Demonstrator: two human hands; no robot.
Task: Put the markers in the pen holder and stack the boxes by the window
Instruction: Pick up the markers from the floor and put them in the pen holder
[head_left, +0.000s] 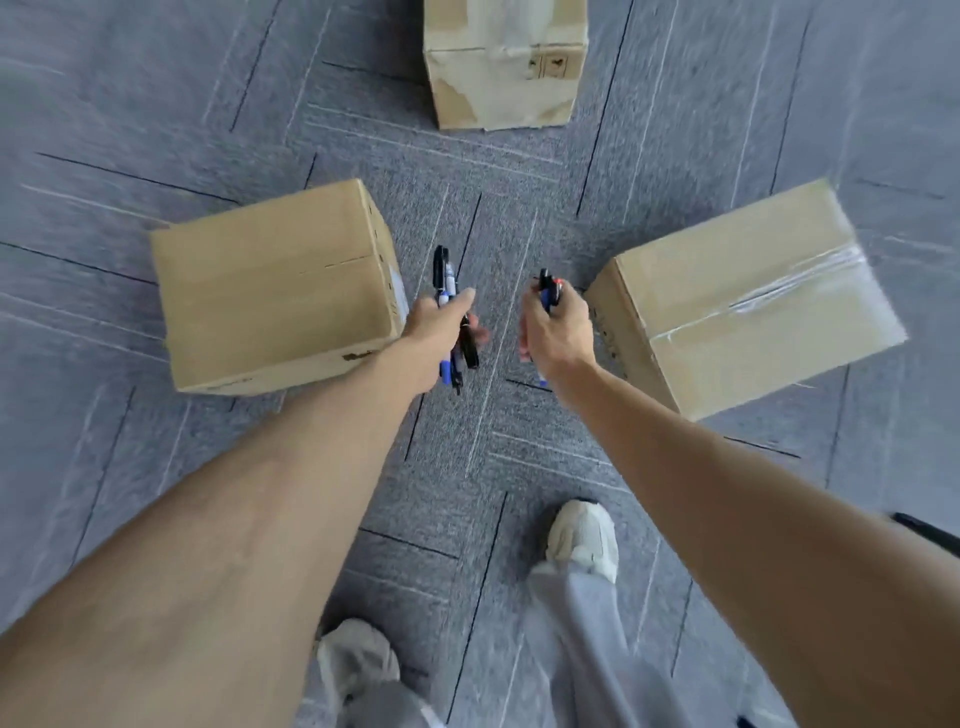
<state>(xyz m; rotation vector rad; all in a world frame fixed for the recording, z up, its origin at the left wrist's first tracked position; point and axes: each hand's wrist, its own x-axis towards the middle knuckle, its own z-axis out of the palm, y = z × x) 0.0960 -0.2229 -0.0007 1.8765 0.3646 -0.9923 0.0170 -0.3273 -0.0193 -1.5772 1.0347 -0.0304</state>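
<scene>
Your left hand and right hand are each squeezed tight around light, smooth markers that could slip, above the carpet between two boxes, so hold their middles.

Grey carpet-tile floor with dark seams. Three cardboard boxes rest on it, well apart: left box, taped right box, and a worn far box, partly cropped. Two pale shoes, blurred, apparently planted there.
</scene>
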